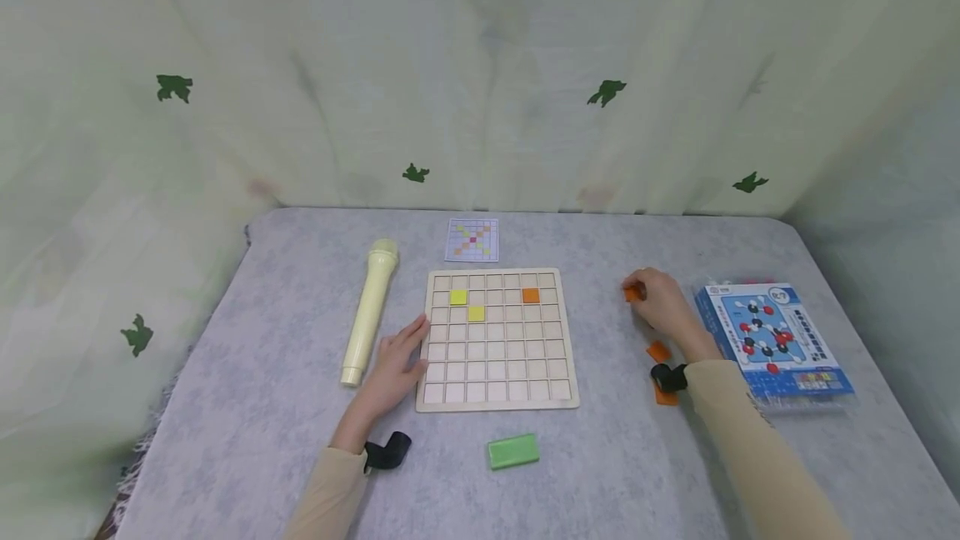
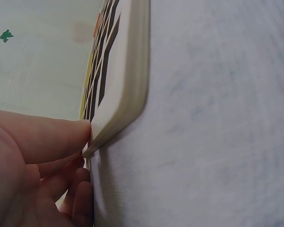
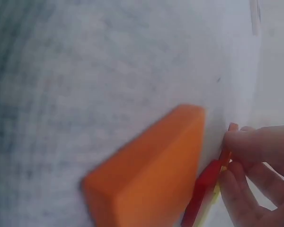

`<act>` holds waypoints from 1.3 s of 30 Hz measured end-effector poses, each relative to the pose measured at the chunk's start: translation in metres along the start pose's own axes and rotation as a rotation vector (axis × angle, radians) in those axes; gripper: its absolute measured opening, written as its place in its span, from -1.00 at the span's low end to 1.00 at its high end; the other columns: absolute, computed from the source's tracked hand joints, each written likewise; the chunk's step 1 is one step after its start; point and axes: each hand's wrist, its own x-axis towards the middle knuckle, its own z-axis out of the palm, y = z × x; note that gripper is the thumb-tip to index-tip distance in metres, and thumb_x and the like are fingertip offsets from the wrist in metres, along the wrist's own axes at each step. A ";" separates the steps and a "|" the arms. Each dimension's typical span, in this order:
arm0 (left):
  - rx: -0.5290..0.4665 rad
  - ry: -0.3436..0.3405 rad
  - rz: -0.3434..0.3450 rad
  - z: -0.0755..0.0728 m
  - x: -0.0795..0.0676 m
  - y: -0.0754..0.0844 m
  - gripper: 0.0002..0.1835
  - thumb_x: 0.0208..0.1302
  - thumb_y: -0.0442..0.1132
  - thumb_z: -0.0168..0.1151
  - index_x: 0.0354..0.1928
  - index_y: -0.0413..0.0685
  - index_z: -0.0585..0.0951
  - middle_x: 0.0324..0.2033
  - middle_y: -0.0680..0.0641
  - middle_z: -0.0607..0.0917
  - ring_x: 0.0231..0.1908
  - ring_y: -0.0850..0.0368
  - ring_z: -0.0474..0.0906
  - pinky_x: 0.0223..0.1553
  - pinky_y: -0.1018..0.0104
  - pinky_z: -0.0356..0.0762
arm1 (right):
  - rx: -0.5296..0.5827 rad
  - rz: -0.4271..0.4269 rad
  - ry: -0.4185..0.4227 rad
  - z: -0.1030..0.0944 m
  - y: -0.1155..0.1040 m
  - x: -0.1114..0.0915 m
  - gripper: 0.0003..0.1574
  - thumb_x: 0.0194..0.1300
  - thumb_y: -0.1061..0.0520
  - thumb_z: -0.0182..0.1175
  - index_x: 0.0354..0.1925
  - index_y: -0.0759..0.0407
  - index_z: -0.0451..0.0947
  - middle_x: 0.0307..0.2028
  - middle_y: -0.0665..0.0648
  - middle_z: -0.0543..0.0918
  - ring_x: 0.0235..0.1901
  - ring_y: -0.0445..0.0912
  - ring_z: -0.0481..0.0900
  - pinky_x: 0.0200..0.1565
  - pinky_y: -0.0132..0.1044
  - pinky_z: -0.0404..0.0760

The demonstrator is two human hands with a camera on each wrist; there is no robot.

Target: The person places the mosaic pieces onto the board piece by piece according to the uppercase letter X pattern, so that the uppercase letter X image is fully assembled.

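A square wooden grid board [image 1: 497, 352] lies flat, with two yellow tiles [image 1: 458, 297] and one orange tile [image 1: 531, 296] in its upper rows. My left hand [image 1: 392, 367] rests against the board's left edge; its thumb [image 2: 52, 137] touches the rim near a corner. To the right of the board, my right hand [image 1: 666, 307] pinches an orange tile [image 3: 226, 155] between thumb and fingers. Beside it in the right wrist view is a red piece [image 3: 204, 187], with some yellow behind. Two more orange pieces [image 1: 658, 351] lie near the right wrist.
Behind the board lies a small pattern card [image 1: 472, 250] with coloured squares. A pale yellow microphone [image 1: 367, 319] is on the left, a green block [image 1: 513, 451] in front. At the right stands a blue-and-white box [image 1: 780, 340] with molecule pictures.
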 end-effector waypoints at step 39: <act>-0.012 -0.015 -0.053 0.000 0.000 0.000 -0.36 0.24 -0.48 0.13 0.36 -0.40 0.22 0.41 -0.22 0.16 0.17 -0.17 0.16 0.05 -0.01 0.16 | 0.065 -0.241 -0.148 0.075 -0.130 0.029 -0.77 0.21 0.33 0.22 -0.13 0.24 0.63 -0.16 0.11 0.63 -0.12 -0.02 0.54 -0.05 -0.17 0.47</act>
